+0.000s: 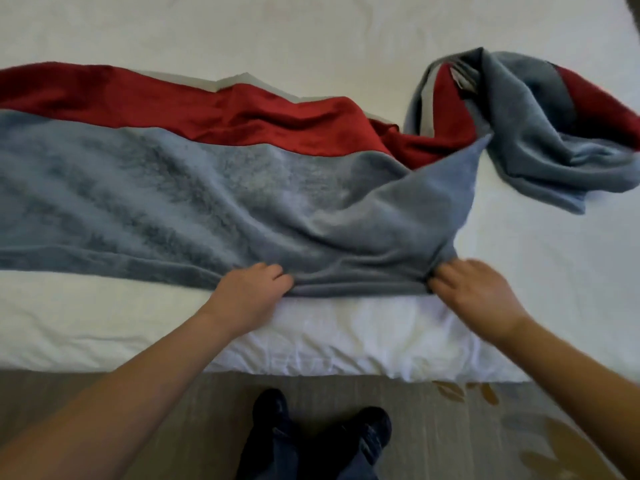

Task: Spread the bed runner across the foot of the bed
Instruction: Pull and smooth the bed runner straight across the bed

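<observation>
A grey-blue and red bed runner lies across the white bed. Its left part is laid out fairly flat; its right part is twisted and bunched near the bed's right side. My left hand grips the runner's near grey edge with curled fingers. My right hand pinches a gathered fold of the same edge a short way to the right. The cloth between the two hands is wrinkled.
The bed's near edge with a rumpled white sheet runs below the runner. A patterned carpet lies in front of the bed, with my dark shoes on it.
</observation>
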{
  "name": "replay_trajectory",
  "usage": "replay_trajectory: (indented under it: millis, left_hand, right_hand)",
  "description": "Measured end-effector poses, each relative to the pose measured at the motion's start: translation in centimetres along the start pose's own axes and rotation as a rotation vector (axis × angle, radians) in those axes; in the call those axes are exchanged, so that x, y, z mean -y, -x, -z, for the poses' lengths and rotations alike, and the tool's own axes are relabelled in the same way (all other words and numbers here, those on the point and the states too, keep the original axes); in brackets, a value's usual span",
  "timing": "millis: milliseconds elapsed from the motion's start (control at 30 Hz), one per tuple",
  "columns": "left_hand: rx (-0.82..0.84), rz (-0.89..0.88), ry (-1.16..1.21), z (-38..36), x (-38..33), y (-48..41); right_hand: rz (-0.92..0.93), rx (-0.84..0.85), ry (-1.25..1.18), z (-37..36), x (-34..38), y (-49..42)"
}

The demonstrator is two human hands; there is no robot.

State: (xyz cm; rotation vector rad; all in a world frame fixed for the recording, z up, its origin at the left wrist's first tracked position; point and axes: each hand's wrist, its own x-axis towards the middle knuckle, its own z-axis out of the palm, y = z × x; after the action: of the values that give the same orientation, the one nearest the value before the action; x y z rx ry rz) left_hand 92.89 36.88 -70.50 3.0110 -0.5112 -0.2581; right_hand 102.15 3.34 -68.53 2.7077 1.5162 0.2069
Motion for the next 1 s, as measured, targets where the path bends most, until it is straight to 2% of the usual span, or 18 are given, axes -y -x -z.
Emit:
replay_trajectory:
  millis: [100,233,367,433,633,800,1000]
  left_hand:
    - [0.14,-0.023,0.008,-1.2,-0.7,1.0]
    - [0.177,0.009,0.005,-1.0,-1.0,0.7]
    - [0.186,0.058,-0.012,-0.3,-2.5,-1.3]
    - [0.146,0.058,-0.02,0.1,-3.8,-2.7]
    - [0.039,0.046,0.029,2.3,-9.1,-9.5]
    - [-0.08,0.055,0.124,3.9,-14.0,-16.4]
    - [-0.131,0.056,0.099,5.6,-16.9,-24.7]
  right_hand:
    - [-0.139,0.221,-0.056,-2.0,3.4,2.5]
    - [-0.338,0.393,-0.203,-2.7,3.3,2.4]
    - [-0.203,0.507,-0.192,-2.3,0.6,2.5]
    - [-0.208,0.496,-0.173,-1.9,-1.0,3.1]
    - [-0.44,0.476,-0.146,-0.3,-6.7,6.3]
    - [-0.683,0.37,-0.176,0.7,-11.6,8.7]
    - [-0.847,0.32,-0.244,-0.1,-16.5,8.4]
